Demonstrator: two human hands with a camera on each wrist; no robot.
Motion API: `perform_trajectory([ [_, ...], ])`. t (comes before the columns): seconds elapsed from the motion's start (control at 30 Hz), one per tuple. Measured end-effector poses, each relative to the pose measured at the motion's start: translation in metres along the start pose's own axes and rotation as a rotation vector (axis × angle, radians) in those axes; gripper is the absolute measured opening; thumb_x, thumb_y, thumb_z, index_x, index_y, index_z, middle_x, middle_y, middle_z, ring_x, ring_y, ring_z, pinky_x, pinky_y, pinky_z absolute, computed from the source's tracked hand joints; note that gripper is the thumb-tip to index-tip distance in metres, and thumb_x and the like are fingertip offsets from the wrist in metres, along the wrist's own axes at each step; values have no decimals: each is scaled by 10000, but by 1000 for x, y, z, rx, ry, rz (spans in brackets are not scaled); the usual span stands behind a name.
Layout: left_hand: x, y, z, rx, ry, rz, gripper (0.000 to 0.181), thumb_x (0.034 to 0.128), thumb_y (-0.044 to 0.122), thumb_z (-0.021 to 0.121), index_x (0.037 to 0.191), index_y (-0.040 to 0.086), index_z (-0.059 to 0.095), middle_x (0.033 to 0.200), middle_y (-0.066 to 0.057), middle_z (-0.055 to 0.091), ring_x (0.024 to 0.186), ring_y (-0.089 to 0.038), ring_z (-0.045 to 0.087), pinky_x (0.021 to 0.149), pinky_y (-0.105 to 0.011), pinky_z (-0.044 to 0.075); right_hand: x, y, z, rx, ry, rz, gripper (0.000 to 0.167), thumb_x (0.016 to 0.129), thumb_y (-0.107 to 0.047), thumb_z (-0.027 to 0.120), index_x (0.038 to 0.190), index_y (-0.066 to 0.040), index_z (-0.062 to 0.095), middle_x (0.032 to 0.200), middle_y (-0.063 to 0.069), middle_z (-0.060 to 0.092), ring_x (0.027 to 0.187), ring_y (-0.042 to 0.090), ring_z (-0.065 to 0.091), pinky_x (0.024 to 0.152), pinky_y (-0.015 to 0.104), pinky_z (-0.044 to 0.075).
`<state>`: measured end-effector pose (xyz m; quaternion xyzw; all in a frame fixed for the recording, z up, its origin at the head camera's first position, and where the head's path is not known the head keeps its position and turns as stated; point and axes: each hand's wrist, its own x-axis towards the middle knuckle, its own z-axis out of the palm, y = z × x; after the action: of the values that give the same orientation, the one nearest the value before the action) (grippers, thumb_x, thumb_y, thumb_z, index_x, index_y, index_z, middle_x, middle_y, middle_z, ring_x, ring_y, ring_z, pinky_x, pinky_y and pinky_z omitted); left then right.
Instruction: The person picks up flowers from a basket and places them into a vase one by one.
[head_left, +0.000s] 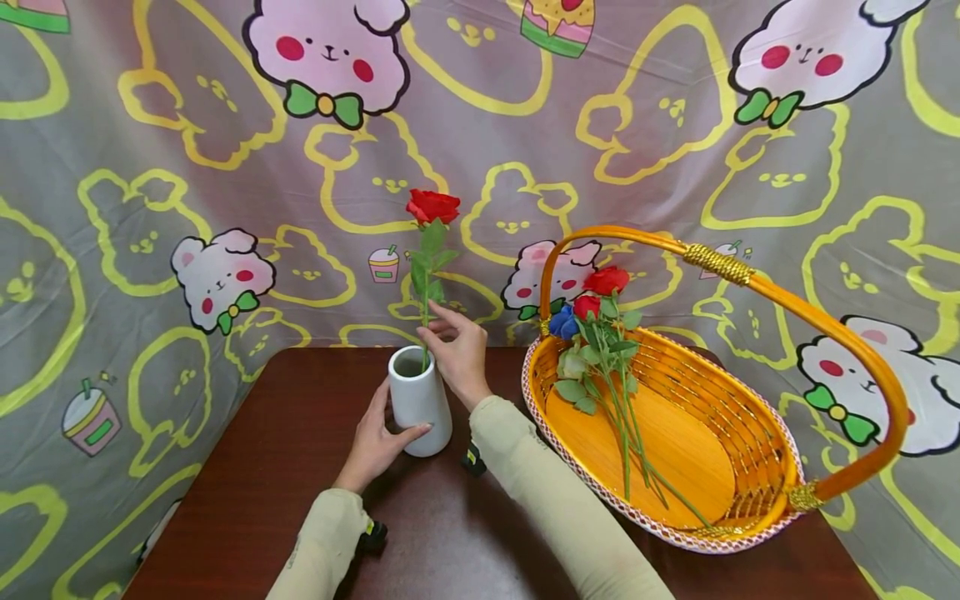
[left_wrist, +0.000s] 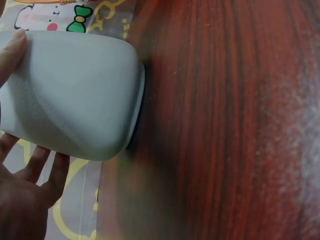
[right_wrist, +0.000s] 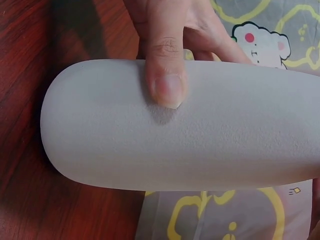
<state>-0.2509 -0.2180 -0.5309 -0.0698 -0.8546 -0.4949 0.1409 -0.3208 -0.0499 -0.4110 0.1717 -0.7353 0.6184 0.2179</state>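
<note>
A white vase [head_left: 422, 410] stands upright on the table; my left hand [head_left: 378, 442] grips its left side, thumb across the front. In the left wrist view the fingers of my left hand [left_wrist: 30, 190] lie along the vase [left_wrist: 75, 95]. The right wrist view shows the left thumb [right_wrist: 167, 85] pressed on the vase [right_wrist: 200, 130]. Above the rim, my right hand [head_left: 459, 350] pinches the green stem of a red rose [head_left: 432, 207]. The stem's lower end is inside the vase mouth, its tip hidden.
To the right, an orange wicker basket [head_left: 675, 533] with a tall arched handle [head_left: 825, 321] holds red roses [head_left: 606, 281], a blue flower [head_left: 564, 322] and a pale one [head_left: 572, 365]. Behind the brown table [head_left: 247, 467] hangs a patterned cloth [head_left: 480, 142].
</note>
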Motion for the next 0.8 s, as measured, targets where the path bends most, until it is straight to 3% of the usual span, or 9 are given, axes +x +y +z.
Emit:
perform_trajectory([
  [0.2,0,-1,1,-13,-8,6,1100,779,353,928,1639,229,253,1529,-119,488,1290,-341,583,1046,-556,496,1,1,0,4,-12,-6,437,877,-86,833,1302,-101,729,992,189,780,877,277,767,800,330,622],
  [0.43,1,-1,0,-16,-14,6,1104,783,349,926,1642,231,241,1535,-126,480,1282,-350,597,1034,-557,502,-1,1,0,-9,-43,7,446,878,-99,836,1309,-133,729,960,114,785,882,235,763,806,282,612],
  [0.8,1,-1,-1,-25,-24,-3,1093,796,330,918,1643,212,237,1552,-136,461,1287,-373,600,1043,-561,500,-5,0,1,-48,-91,-9,440,892,-75,815,1318,-139,724,985,115,776,898,219,764,821,283,615],
])
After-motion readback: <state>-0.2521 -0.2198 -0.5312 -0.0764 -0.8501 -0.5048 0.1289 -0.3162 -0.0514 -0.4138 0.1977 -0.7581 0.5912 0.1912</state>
